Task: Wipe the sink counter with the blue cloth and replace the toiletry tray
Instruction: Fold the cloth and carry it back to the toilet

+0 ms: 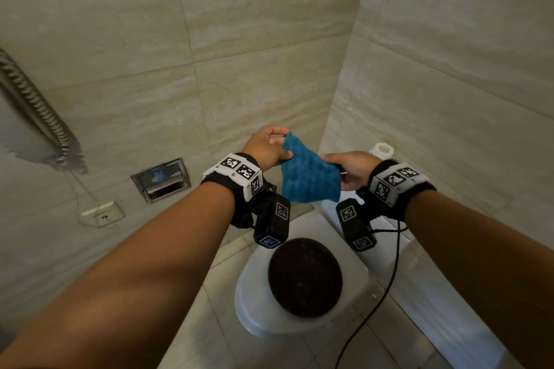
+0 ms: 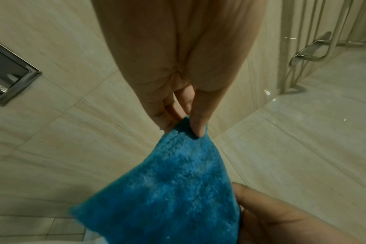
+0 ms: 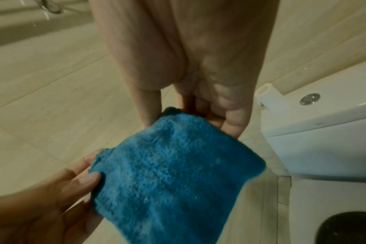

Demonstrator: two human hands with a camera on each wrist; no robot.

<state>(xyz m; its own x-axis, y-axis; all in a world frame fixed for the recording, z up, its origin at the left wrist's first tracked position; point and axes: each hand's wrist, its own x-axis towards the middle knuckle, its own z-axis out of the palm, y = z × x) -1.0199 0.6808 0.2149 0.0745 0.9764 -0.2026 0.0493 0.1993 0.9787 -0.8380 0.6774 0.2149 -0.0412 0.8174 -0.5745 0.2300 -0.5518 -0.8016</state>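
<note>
A folded blue cloth [image 1: 308,174] hangs in the air between both hands, above a toilet. My left hand [image 1: 271,147] pinches its upper left corner between thumb and fingertips [image 2: 196,127]. My right hand [image 1: 347,168] grips the cloth's right edge, its thumb lying on top. In the right wrist view the cloth [image 3: 173,168] spreads out below my right fingers [image 3: 232,127], with the left hand [image 3: 79,180] holding the near corner. The cloth [image 2: 167,189] fills the lower left wrist view. No sink counter or toiletry tray is in view.
A white toilet [image 1: 254,302] with its lid shut stands below, a dark round object [image 1: 304,277] on the lid. Its cistern [image 3: 324,132] is at the right. A steel recessed holder [image 1: 162,180] and a wall socket [image 1: 103,214] sit on the tiled wall at left.
</note>
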